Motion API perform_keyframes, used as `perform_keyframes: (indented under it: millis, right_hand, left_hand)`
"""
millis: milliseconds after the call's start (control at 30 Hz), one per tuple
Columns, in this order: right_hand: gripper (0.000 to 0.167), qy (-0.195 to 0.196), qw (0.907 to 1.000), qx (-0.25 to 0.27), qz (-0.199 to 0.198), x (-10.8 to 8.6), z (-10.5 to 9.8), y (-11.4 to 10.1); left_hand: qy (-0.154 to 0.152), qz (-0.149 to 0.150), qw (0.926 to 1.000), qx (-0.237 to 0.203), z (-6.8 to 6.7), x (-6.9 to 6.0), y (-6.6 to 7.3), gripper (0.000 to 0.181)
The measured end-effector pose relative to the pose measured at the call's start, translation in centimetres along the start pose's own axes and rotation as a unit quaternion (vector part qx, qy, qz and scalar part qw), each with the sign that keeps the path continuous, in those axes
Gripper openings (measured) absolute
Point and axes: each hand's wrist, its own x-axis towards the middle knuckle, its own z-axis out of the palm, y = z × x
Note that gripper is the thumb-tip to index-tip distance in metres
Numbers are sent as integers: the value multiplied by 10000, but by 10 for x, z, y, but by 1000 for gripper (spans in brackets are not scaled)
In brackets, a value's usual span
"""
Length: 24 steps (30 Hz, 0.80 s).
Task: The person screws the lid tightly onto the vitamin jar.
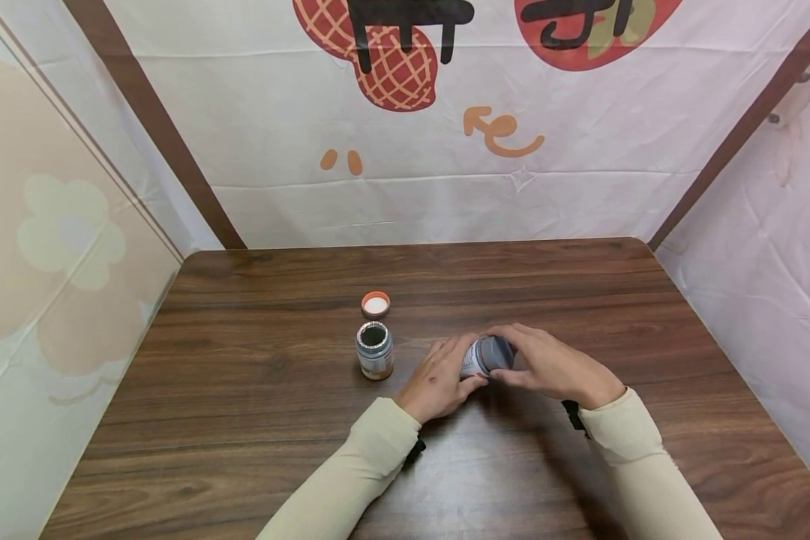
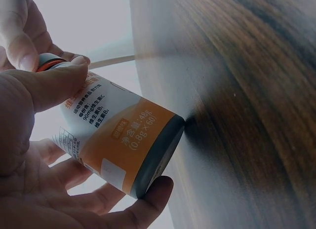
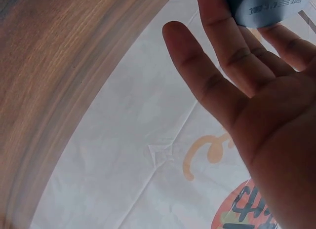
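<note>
"Two hands share one tilted bottle. Who has which part?"

"The left hand [image 1: 435, 380] has thumb and fingers curled around the body of the held bottle [image 2: 123, 128]; the right hand [image 1: 556, 365] has its thumb and fingers around the grey cap [image 1: 497, 352]. One right finger stands out apart from it."

"Where is the bottle, exactly?"

"Low over the table [image 1: 243, 450], to the right of the open bottle [image 1: 376, 361]. I can't tell whether its base touches the wood."

"What could go wrong?"

"Slipping, I'd say. The body looks smooth and the left fingers are spread, so a hard twist could turn the whole bottle inside that grip."

"And the cap?"

"An orange-red band [image 2: 49, 65] shows at its lower edge; I can't tell how tight it sits. If it gave suddenly at this tilt, the contents could spill."

"Anything else nearby?"

"The open bottle stands upright near the left hand, with the loose lid [image 1: 376, 304] inside-up just behind it. A jerk leftward could knock the bottle over, and with no lid on, it could empty."
</note>
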Motion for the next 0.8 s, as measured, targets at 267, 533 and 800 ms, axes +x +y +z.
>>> perform_keyframes:
  millis: [267, 533, 800]
  right_hand:
    - [56, 0, 9999, 6, 129, -2, 1, 0]
    - [67, 266, 9976, -544, -332, -5, 0, -1]
    - [58, 216, 9983, -435, -313, -4, 0, -3]
  left_hand:
    - [-13, -83, 10000, -33, 0, 0, 0, 53]
    - [69, 35, 10000, -23, 0, 0, 0, 56]
    - [84, 43, 10000, -31, 0, 0, -1, 54]
